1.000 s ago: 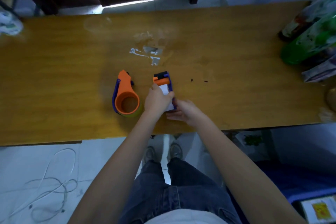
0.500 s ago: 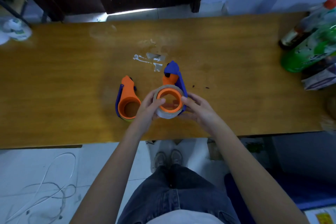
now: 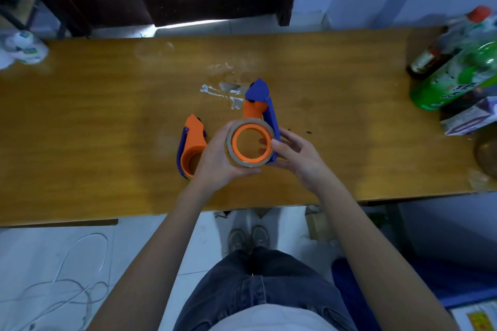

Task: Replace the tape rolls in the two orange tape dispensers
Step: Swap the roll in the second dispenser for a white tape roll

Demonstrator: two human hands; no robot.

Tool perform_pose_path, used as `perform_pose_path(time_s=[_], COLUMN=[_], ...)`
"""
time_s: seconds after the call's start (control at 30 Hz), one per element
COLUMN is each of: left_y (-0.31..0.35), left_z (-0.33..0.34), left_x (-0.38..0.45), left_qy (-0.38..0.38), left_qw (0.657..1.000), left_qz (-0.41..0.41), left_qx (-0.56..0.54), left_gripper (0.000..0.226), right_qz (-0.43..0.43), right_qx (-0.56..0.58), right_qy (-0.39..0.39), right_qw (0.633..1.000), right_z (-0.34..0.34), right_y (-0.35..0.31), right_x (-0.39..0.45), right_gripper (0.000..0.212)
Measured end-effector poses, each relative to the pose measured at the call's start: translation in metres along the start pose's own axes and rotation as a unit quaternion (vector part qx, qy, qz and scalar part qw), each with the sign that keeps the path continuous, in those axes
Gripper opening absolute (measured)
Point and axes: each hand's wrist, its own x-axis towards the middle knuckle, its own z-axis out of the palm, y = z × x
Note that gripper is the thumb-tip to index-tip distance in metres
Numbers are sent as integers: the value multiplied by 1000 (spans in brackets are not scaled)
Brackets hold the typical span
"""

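I hold an orange and blue tape dispenser (image 3: 258,105) on its side above the wooden table (image 3: 107,115), its orange hub facing me with a thin, nearly used tape roll (image 3: 231,150) around it. My left hand (image 3: 217,161) cups the roll from the left and below. My right hand (image 3: 298,158) grips the dispenser's blue side on the right, thumb on the roll's edge. A second orange dispenser (image 3: 192,148) lies flat on the table just left of my left hand, its hub without a visible roll.
Bottles (image 3: 454,72) and a carton (image 3: 468,118) crowd the table's right end. A crumpled white bag (image 3: 22,47) sits at the far left corner. White scraps (image 3: 223,91) stick to the tabletop behind the dispensers. Cables (image 3: 67,290) lie on the floor at the left.
The dispenser has been lifted and turned from upright on the table to its side, hub facing me. Both hands shifted to grip around the roll.
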Motion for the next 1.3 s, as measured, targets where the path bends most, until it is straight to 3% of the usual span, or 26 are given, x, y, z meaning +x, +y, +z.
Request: perform_pose_path(time_s=[0.23,0.57,0.67,0.77,0.87,0.97,1.03,1.17,1.3], left_y=[3,4,6,6,14,11,9,12,3], left_z=[-7,-11,-9,-11,-14,-11,-6,7,12], left_x=[1,3,5,7,7,3,-3,-12,-7], left_qy=[-16,-16,1,41,166,279,248,182,182], left_qw=[1000,998,991,971,935,880,879,896,918], left_qz=[15,1,-8,-13,-42,-125,-158,-170,-165], left_qx=[2,-58,-136,-234,-310,-364,-376,-367,-311], left_gripper=[87,93,95,101,103,89,89,78,85], right_qz=[4,7,20,22,16,23,28,63,117], right_qx=[24,96,123,133,147,168,181,191,151], right_qy=[7,28,35,34,20,13,7,20,32], right_qw=[1000,995,992,990,989,985,983,979,981], right_z=[-1,0,0,-1,-1,1,3,6,15], right_y=[3,22,26,28,29,28,28,29,31], right_x=[-2,5,6,8,10,12,14,17,19], right_gripper=[59,90,67,80,76,68,72,32,24])
